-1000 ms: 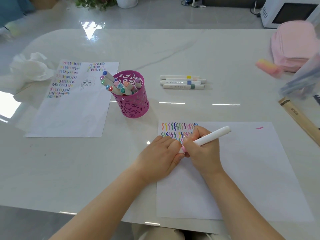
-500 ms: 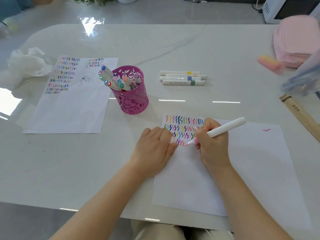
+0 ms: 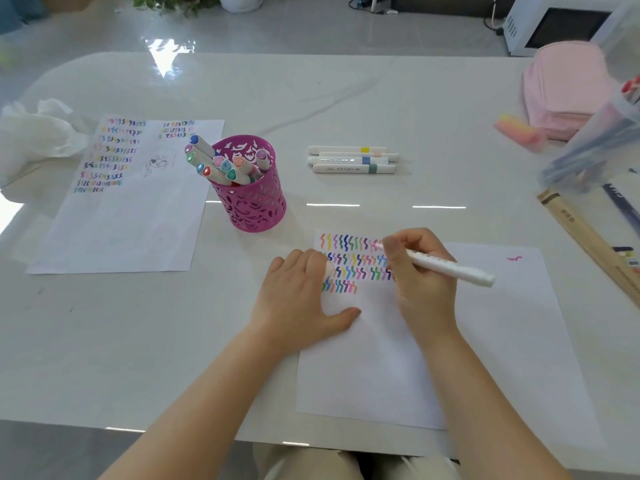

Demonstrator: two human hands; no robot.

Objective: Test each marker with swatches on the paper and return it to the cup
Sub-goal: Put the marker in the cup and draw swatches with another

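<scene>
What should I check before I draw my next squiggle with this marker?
1. Right hand holds the marker: ok.
2. Pink tip sits at the end of the top swatch row: ok.
3. Left hand presses the paper flat: ok.
4. Blank paper beside that row: ok.
5. Cup stands upright for the return: ok.
6. Marker's cap: cannot tell where it is.

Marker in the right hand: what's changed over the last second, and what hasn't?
The right hand, gripping the marker throughout, carried its tip from beside the left hand's fingertips, low in the swatch block, up and away to the end of the top row. The left hand stayed resting on the paper's left edge. The cup and the four loose markers are as they were.
</scene>
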